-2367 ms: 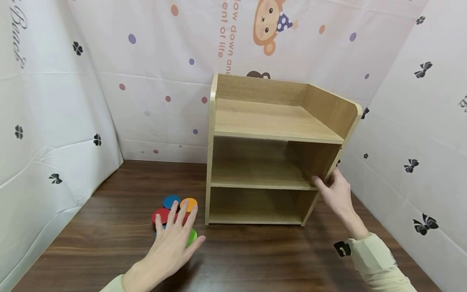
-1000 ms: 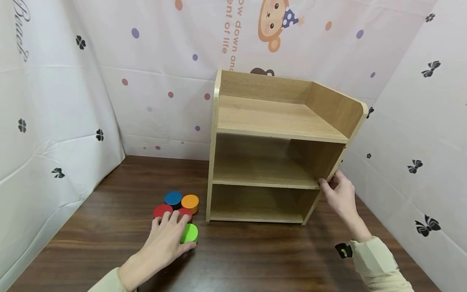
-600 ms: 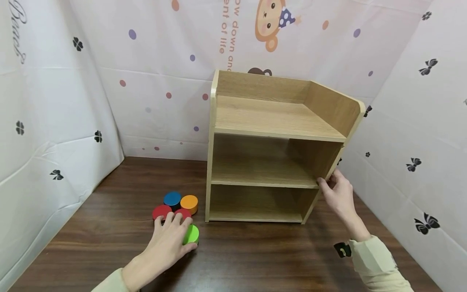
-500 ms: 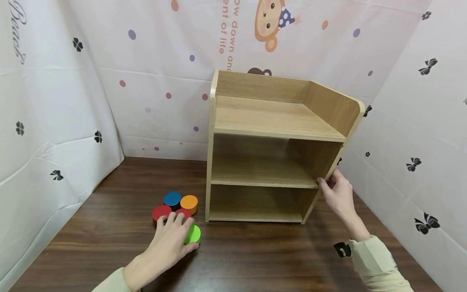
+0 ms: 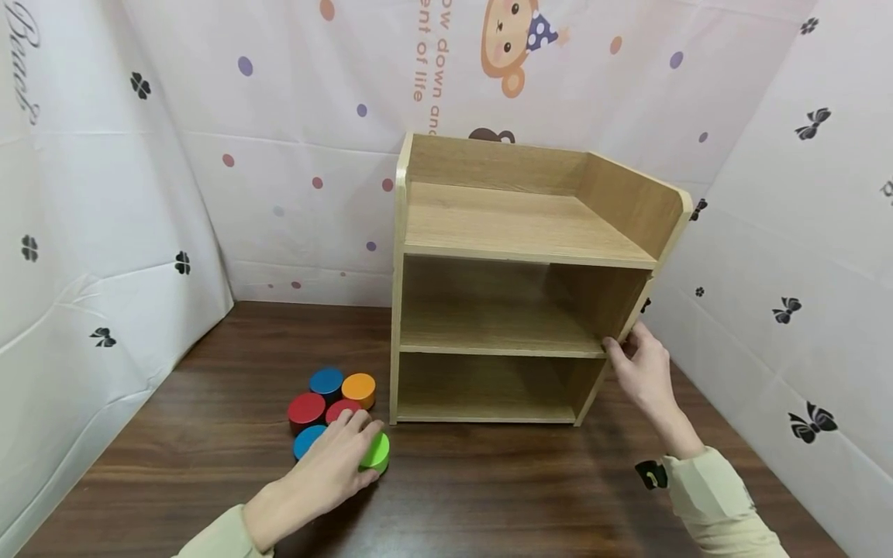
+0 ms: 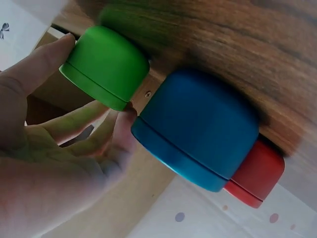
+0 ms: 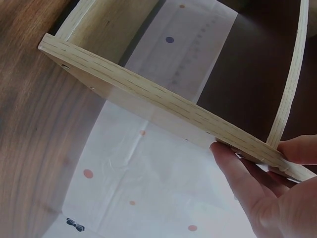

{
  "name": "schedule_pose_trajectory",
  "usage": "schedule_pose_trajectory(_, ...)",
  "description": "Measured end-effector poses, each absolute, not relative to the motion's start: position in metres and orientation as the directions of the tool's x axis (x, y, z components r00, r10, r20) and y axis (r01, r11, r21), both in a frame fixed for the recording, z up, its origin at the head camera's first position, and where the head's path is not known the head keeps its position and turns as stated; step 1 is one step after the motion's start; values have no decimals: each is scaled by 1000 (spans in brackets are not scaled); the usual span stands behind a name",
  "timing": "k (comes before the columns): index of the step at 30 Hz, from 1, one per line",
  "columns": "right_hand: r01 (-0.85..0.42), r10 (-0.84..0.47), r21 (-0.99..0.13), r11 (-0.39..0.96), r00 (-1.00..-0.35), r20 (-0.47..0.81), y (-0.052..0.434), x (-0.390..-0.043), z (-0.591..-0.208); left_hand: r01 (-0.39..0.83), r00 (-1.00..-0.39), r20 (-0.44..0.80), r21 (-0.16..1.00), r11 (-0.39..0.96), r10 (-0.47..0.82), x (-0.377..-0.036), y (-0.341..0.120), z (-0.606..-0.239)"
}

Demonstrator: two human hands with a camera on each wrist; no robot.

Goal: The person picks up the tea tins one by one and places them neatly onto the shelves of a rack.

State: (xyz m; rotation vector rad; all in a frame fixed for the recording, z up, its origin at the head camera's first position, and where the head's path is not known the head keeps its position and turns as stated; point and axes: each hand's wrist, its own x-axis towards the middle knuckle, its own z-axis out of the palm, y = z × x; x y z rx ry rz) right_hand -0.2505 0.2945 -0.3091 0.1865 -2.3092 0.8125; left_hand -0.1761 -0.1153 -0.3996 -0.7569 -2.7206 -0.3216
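Note:
My left hand [image 5: 332, 470] pinches a small green round lidded container [image 5: 377, 452] between thumb and fingers, low over the table. In the left wrist view, the thumb lies on one side of the green container [image 6: 109, 64] and fingertips on the other. Beside it stand a blue container [image 6: 198, 124] and a red one [image 6: 260, 171]. A wooden shelf unit [image 5: 530, 225] stands to the right. My right hand [image 5: 645, 372] grips its right side panel, thumb on the inner side; the right wrist view shows fingers behind the panel's edge [image 7: 163, 101].
Behind the left hand are a red container [image 5: 307, 411], a second red one [image 5: 342, 409], a blue one [image 5: 326, 382] and an orange one [image 5: 359, 390], close together. Printed cloth [image 5: 300, 93] hangs behind and at both sides of the brown wooden table [image 5: 446, 496].
My left hand came down over the containers and its fingers closed on the green one. The green container has shifted slightly right, exposing the nearer blue one. My right hand stays on the shelf.

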Motion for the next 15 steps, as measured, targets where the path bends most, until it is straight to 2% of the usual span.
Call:
schedule_pose_trajectory(7, -330, 95, -512, 793, -763, 639, 293, -251, -309, 545, -837, 229, 272, 793, 496, -176, -117, -396)
schedule_pose_trajectory(15, -340, 98, -523, 782, -761, 641, 292, -250, -309, 521, -852, 184, 384, 763, 490, -180, -119, -399)
